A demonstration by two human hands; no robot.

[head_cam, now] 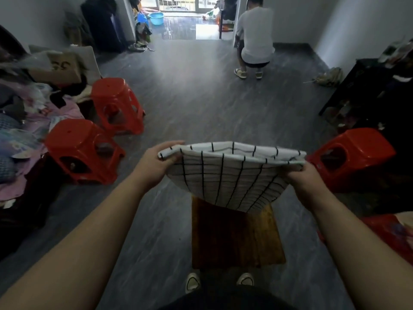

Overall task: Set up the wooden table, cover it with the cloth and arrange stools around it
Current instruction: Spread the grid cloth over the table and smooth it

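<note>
Left hand (154,164), right hand (305,182) gripping cloth (225,175) — table (234,239) half-hidden

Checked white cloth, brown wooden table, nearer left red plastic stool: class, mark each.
Checked white cloth (225,175): head view, hanging middle.
Brown wooden table (234,240): head view, bare top.
Nearer left red plastic stool (73,137): head view, seat.

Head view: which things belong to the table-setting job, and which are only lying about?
Job: white cloth with black grid lines, held by left hand and right hand; small brown wooden table; three red plastic stools.
Lying about: blue plastic basin; brown cardboard box; heap of clothes.
</note>
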